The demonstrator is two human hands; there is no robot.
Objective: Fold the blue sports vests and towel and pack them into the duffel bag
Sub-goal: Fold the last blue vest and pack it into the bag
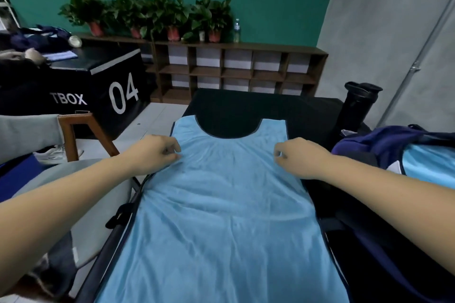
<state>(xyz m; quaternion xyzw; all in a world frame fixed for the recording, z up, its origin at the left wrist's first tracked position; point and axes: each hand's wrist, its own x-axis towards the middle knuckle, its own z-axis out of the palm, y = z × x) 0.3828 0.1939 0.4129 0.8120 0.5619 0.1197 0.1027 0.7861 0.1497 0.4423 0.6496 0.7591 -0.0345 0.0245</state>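
Fingers (175, 149) of left hand (152, 155) are curled narrow, pinching the vest (221, 204) at its left armhole edge. Right hand (302, 158) mirrors it: fingers curled tight on the cloth by the right armhole. That looks like a pinch too, but is less clear.

Vest lies flat, neck away from the person, on the dark surface (234, 106). Creases fan out between the two pinch points.

Risks as I see them:
- The two grips aren't quite level. If one side lifts before the other, the fold goes skewed.
- Creases get folded in unless the cloth is tensioned first.
- The fabric looks thin and slick. Its left hem runs right along the surface edge, so a hard pull toward the person could slide it off that side.
- A pinch could catch only the top layer, so the back layer lags and bunches.
- Duffel bag (384, 142) sits just beside the right forearm, with a second vest (428, 167) showing in it. A wide elbow swing could drag the bag or disturb what's packed.
- Black bottle (357, 106) stands at the far right corner and could tip if the bag gets shoved.

Can't spot the towel for certain.
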